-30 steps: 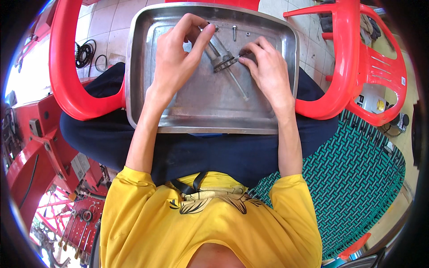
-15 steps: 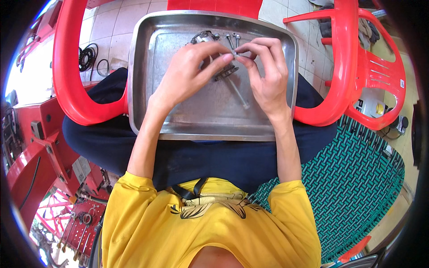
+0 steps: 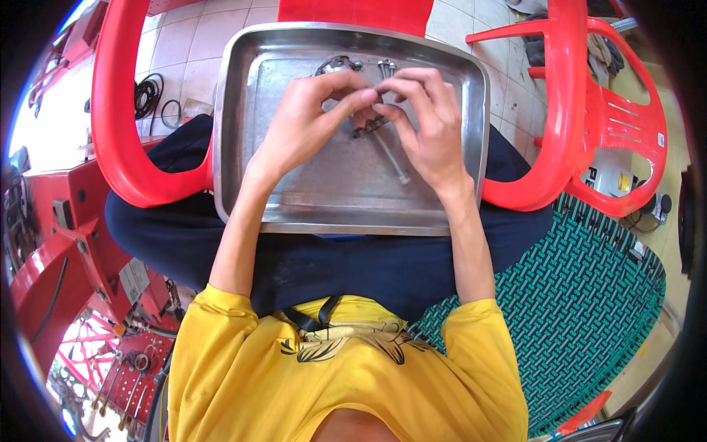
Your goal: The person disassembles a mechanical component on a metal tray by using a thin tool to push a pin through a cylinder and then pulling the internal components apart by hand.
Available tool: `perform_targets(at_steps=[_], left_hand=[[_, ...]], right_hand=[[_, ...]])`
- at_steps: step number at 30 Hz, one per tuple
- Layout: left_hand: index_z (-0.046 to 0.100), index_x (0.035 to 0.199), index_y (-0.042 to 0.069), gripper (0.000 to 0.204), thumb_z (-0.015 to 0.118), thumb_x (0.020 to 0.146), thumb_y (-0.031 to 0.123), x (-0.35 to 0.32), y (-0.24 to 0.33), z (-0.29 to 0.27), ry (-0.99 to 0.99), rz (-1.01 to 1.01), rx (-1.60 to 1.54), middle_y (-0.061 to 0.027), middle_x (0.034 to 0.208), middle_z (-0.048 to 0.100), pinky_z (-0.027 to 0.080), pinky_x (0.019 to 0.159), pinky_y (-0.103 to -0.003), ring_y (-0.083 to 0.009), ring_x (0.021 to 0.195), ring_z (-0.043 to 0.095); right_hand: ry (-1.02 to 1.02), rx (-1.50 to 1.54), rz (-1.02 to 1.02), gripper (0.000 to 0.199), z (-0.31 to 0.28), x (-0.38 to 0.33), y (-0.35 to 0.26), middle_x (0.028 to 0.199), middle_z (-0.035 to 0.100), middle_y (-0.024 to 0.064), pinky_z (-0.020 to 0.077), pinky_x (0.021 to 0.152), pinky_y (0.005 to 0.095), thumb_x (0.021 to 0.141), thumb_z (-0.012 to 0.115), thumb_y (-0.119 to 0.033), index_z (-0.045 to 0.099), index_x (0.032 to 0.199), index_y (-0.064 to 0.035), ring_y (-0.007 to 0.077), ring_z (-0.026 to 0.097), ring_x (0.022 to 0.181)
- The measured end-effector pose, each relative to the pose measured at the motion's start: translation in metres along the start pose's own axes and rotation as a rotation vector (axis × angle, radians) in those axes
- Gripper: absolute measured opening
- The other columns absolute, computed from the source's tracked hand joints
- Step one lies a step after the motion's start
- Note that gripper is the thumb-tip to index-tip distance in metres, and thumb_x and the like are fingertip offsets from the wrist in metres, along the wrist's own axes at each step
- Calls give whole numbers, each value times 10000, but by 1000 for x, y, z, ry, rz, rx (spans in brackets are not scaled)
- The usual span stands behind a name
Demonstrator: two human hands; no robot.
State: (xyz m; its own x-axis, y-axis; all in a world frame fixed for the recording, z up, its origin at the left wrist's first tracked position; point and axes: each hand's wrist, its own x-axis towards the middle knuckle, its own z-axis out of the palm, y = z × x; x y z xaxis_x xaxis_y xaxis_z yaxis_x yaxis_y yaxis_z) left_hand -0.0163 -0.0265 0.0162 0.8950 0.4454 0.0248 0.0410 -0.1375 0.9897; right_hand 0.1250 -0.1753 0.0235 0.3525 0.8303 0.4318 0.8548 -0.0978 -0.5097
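Observation:
My left hand (image 3: 305,114) and my right hand (image 3: 429,121) meet above a metal tray (image 3: 324,202) that rests across my lap. The fingertips of both are pinched together at one spot; whatever lies between them is too small and too covered to make out. Under my fingers sits a greasy metal mechanical part (image 3: 337,63), mostly hidden by the left hand. A dark toothed or ridged piece (image 3: 370,127) shows below the fingertips. From there a long bolt (image 3: 392,160) lies slanting toward me. Several shorter bolts (image 3: 386,68) lie beyond my right fingers.
Red plastic chair arms (image 3: 118,96) curve around both sides of the tray. Another red chair (image 3: 626,118) stands at the right, near a green woven seat (image 3: 582,309). Red metal equipment (image 3: 66,214) fills the left, with a coiled black cable (image 3: 147,96) on the tiled floor.
Both pinched hands have shifted slightly left, the right one more. A small pale bit seen between the fingertips before is now covered. The tray and its parts lie much as before.

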Motion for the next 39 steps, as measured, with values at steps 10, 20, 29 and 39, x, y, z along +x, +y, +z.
perform_targets(at_steps=[10,20,29,39], left_hand=[[737,1126,-16,173,654,1027,98,3,-13,-6,225,5,-69,-85,910,760,559,809,-279,-126,837,722],[748,1122,-11,173,700,977,71,3,-10,-6,307,45,23,-79,936,772,551,814,-273,-125,838,724],[734,1152,-24,205,723,973,77,3,-6,-7,273,9,51,-83,1025,760,550,857,-288,-130,897,711],[763,1103,21,186,752,935,100,3,-8,-5,316,43,39,-63,940,777,547,782,-284,-118,827,705]], right_hand=[[-213,-246,80,314,17,-6,20,1363,639,95,399,1111,481,1014,637,-280,746,1236,-86,340,479,1361],[-230,-129,170,358,18,-7,22,1360,648,122,358,1163,491,1029,620,-254,726,1242,12,341,442,1403],[-243,-49,252,311,17,-10,27,1316,640,124,370,1159,455,1033,617,-207,734,1227,7,348,461,1355],[-185,64,267,267,16,-11,26,1289,626,117,411,1078,456,958,682,-132,729,1202,-34,339,528,1239]])
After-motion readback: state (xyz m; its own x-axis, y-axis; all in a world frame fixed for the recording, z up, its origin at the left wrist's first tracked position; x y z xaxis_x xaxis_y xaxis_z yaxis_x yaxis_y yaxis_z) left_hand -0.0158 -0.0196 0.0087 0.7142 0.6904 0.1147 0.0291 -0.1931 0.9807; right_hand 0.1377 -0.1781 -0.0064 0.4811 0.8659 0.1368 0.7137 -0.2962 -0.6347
